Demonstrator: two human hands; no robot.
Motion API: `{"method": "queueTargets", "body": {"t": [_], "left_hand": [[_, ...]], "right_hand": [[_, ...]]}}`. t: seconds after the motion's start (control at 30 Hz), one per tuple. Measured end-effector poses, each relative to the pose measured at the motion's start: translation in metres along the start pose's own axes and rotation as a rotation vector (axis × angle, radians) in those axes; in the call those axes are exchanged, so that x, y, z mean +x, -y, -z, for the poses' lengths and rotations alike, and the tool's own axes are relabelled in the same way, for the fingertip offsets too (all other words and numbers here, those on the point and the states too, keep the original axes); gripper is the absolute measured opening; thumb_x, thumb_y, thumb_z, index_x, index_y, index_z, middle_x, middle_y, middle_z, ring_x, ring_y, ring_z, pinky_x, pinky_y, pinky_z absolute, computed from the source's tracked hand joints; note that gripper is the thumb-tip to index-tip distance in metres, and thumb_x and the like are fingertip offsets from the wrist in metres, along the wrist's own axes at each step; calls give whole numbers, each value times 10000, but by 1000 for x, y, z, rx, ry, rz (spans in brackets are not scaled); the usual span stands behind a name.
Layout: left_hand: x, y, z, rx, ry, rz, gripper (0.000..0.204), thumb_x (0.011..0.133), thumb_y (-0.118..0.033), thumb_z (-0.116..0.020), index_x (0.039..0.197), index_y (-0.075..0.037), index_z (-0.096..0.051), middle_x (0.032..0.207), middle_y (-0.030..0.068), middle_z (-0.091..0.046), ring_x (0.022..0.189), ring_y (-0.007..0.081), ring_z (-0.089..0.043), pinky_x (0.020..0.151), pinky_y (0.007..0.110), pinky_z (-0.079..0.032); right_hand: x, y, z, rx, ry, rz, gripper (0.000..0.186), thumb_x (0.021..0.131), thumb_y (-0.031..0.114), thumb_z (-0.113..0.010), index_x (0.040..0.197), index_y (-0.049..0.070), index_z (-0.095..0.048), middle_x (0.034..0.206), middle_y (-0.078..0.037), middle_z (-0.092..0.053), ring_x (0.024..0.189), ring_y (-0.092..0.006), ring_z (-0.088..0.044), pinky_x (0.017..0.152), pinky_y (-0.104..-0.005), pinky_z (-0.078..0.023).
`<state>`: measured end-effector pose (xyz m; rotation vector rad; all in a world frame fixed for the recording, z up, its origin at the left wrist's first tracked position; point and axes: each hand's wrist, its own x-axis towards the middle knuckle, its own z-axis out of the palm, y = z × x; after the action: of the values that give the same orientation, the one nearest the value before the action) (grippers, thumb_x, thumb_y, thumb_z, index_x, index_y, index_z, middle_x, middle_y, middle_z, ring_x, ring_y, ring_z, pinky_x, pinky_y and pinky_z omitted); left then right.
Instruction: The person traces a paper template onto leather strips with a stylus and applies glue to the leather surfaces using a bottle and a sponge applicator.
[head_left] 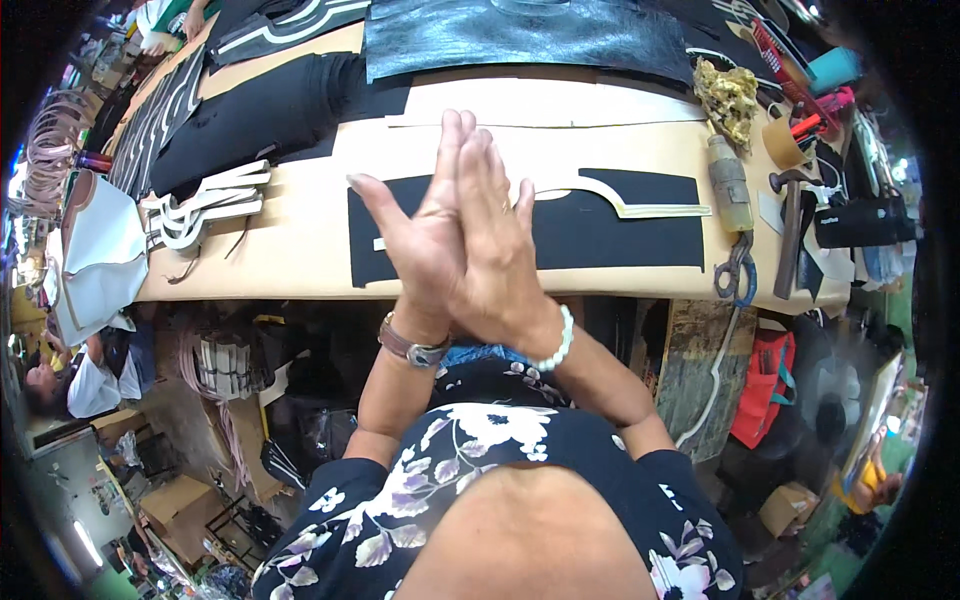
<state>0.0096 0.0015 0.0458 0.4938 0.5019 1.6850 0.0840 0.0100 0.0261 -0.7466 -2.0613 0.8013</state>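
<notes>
My left hand (423, 252) and my right hand (498, 245) are pressed palm to palm above the table's near edge. Their fingers are stretched out and point away from me, with both thumbs standing apart. Nothing shows between the palms. Beneath and beyond them lies a flat black panel (620, 247) on the tan table (300, 285). A curved white strip (660, 211) rests on this panel, its middle hidden behind my hands. To the left of the panel, several loose white curved strips (205, 207) lie in a pile.
A stack of black sheets (250, 125) sits far left, and a shiny black sheet (520, 40) lies at the back. Toward the right are scissors (735, 272), a cloudy yellowish bottle (730, 180), a crusty yellow lump (725, 95) and a hammer (790, 225). A red bag (765, 390) hangs below.
</notes>
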Motion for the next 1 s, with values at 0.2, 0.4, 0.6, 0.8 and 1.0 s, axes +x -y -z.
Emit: {"method": "queueTargets", "body": {"t": [0.2, 0.4, 0.6, 0.8, 1.0], "left_hand": [[9, -9, 20, 5, -34, -17, 1028, 729, -841, -96, 1462, -122, -36, 1509, 145, -99, 1395, 280, -81, 1096, 503, -93], [-7, -11, 15, -255, 36, 34, 1069, 697, -870, -111, 1462, -124, -81, 1516, 100, -108, 1400, 222, -62, 1119, 415, -64], [-11, 3, 33, -68, -9, 66, 991, 737, -834, -89, 1462, -160, -106, 1500, 171, -116, 1388, 322, -89, 1079, 519, -184], [-11, 14, 45, -100, 4, 93, 989, 728, -839, -65, 1464, -179, -94, 1501, 175, -103, 1387, 326, -83, 1068, 536, -197], [-3, 6, 52, -102, -23, 16, 992, 720, -847, -81, 1465, -193, -33, 1506, 176, -63, 1394, 312, -51, 1092, 537, -84]], "right_hand": [[-21, 14, -7, -241, 137, 51, 921, 831, 651, -399, 1420, -24, -186, 1476, -253, -125, 1385, -383, -68, 1032, -616, -3], [2, 8, -10, -143, -22, 64, 976, 822, 659, -409, 1380, -112, -193, 1393, -325, -269, 1341, -418, -215, 1071, -545, -48], [-31, 9, -11, -184, 92, 21, 955, 829, 680, -361, 1394, -73, -204, 1407, -306, -252, 1346, -402, -214, 1068, -557, -27], [-44, 8, -13, -149, 99, -14, 934, 807, 644, -454, 1391, -52, -239, 1417, -296, -243, 1342, -408, -217, 1051, -592, -54], [-61, 21, -22, -123, 176, -7, 918, 805, 627, -480, 1392, -40, -252, 1431, -293, -219, 1353, -413, -185, 1050, -592, -73]]}}
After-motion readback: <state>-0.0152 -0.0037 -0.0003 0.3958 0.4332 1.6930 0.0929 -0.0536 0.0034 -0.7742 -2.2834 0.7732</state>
